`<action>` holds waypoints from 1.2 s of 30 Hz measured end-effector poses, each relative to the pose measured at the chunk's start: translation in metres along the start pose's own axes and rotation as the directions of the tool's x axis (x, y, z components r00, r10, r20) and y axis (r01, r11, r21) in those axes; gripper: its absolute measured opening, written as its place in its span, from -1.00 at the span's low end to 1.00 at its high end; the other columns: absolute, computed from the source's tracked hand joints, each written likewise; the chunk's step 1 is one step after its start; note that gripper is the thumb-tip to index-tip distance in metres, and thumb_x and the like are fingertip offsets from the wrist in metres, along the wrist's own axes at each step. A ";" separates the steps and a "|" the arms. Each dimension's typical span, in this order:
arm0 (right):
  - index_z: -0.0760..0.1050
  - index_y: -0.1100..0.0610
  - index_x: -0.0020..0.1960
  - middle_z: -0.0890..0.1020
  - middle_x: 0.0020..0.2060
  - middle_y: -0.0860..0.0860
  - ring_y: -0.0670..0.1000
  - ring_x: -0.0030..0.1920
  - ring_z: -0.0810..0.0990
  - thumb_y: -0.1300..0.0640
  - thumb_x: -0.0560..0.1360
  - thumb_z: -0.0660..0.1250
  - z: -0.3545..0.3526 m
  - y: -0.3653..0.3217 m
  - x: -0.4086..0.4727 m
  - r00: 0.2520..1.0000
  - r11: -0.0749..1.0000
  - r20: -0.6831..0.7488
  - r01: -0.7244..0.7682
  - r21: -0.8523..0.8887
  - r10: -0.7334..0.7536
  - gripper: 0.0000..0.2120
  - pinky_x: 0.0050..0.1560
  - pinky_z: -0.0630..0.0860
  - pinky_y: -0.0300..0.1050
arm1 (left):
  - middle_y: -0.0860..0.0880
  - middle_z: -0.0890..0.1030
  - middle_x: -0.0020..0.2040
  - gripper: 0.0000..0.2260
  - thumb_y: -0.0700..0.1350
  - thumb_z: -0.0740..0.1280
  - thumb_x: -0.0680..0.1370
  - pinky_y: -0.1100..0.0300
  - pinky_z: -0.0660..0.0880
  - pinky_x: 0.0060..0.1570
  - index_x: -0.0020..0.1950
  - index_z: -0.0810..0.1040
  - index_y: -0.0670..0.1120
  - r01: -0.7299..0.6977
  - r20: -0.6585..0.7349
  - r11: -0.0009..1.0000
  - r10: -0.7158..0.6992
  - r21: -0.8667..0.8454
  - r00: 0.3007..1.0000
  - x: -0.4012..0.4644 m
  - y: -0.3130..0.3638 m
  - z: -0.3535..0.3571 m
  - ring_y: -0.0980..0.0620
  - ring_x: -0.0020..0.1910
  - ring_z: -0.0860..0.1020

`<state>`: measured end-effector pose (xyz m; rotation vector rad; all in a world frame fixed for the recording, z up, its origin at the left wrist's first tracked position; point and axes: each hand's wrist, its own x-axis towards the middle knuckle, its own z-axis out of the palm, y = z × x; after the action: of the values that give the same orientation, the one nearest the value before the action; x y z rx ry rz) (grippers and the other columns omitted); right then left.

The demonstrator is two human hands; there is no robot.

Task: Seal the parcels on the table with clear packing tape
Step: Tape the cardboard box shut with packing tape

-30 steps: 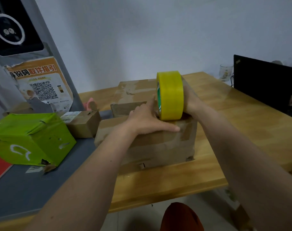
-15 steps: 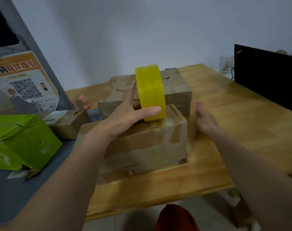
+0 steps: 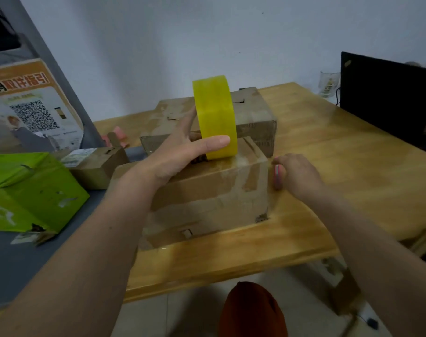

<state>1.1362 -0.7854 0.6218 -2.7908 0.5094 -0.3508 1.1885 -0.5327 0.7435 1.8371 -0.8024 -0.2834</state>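
Compared with half a second ago, the right hand (image 3: 298,175) has come down the right side of the front parcel (image 3: 207,190), and the small pink tool (image 3: 277,176) now lies against the upper right edge of the box instead of pointing up. Its fingers are curled around this tool; it looks flat and narrow, with a grey strip, but it is blurred. The left hand (image 3: 180,154) keeps its place on the tape roll (image 3: 215,116): the thumb lies straight across the yellowish, glossy band and the fingers go behind the roll, so the roll stands upright on its edge on top of the front parcel.

This parcel is a brown cardboard box, worn, with shiny strips of clear tape on its top and front and small torn spots near the bottom. It stands on the smooth wooden table (image 3: 340,171), near the front edge. Just behind it is a second cardboard box (image 3: 253,113), also rough and patched. On the left are a small cardboard box (image 3: 97,166) and a bright green box (image 3: 32,190) with scuffed corners.
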 end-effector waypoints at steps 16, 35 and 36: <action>0.43 0.20 0.05 0.64 -0.26 0.12 0.05 -0.32 0.59 0.21 0.60 0.27 -0.063 -0.006 -0.073 0.997 0.690 0.034 -0.068 0.721 0.062 -0.94 -0.25 0.59 0.01 | 0.17 0.67 0.15 -0.03 0.24 0.51 0.20 0.26 0.55 0.11 0.56 0.24 0.09 -0.022 0.007 0.999 0.022 -0.038 1.000 -0.004 0.004 0.001 0.16 0.09 0.65; 0.51 0.26 0.03 0.45 -0.45 0.06 -0.10 -0.51 0.28 0.17 0.66 0.13 -0.084 -0.077 -0.111 0.990 0.384 0.022 0.033 0.923 -0.139 -0.77 -0.55 0.18 -0.29 | 0.05 0.62 0.27 0.16 0.37 0.60 0.07 -0.02 0.42 0.38 0.57 0.17 0.17 0.060 0.039 0.996 -0.057 -0.070 0.998 0.003 -0.004 -0.002 0.04 0.22 0.61; 0.50 0.27 0.03 0.44 -0.45 0.05 -0.10 -0.51 0.27 0.16 0.67 0.12 -0.083 -0.080 -0.111 0.991 0.379 0.029 0.022 0.925 -0.130 -0.77 -0.54 0.18 -0.28 | 0.06 0.62 0.27 0.14 0.38 0.59 0.07 -0.02 0.41 0.38 0.56 0.18 0.19 0.066 0.042 0.996 -0.063 -0.065 0.997 0.003 -0.005 -0.002 0.04 0.22 0.60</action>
<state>1.0361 -0.6913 0.7037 -1.6698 0.0628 -0.3592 1.1935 -0.5321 0.7407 1.8020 -0.7528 -0.3847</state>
